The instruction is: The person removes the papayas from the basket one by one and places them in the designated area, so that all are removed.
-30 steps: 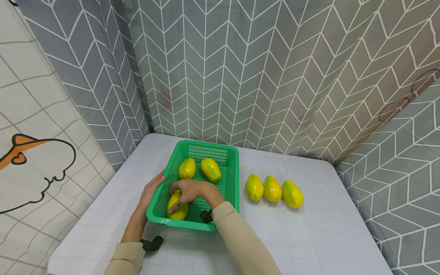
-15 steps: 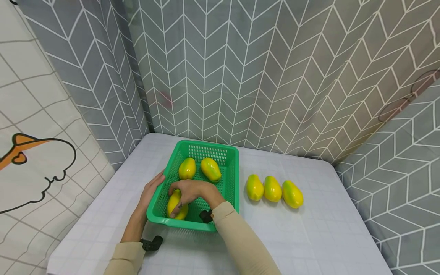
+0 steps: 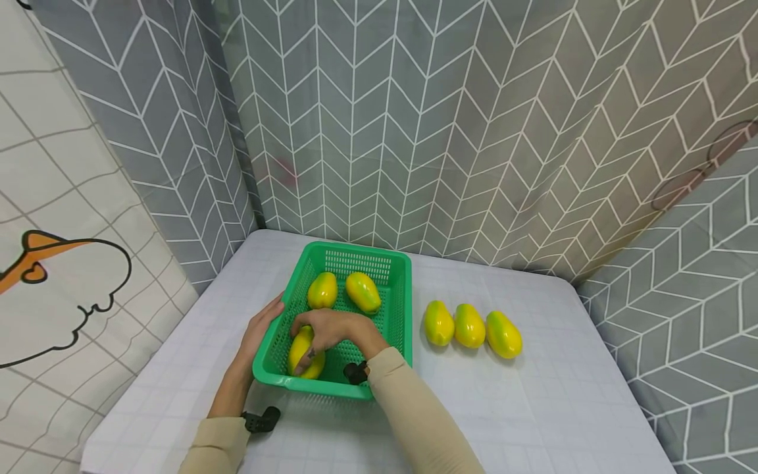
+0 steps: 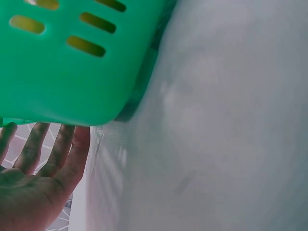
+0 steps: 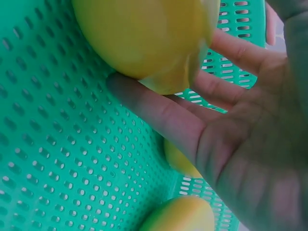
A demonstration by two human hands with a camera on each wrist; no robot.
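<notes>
Ideally, steady the green basket (image 3: 408, 303) | right hand (image 3: 322, 328) curled round 7-o'clock papaya (image 3: 300, 343) | left hand (image 3: 260, 326), fingers extended, touching 9-o'clock rim (image 3: 274, 334)

No text, labels, brands, numbers or signs can be read.

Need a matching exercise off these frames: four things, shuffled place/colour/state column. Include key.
Column one
1. Left grip
2. Right grip
3. Basket
4. Row of three fruits

Column two
A. Green, full of small openings
B. On the white table, right of the basket
C. Curled around a yellow fruit
D. At the basket's left side, outside it

Pairs: 1-D, 2-C, 3-A, 4-B
</notes>
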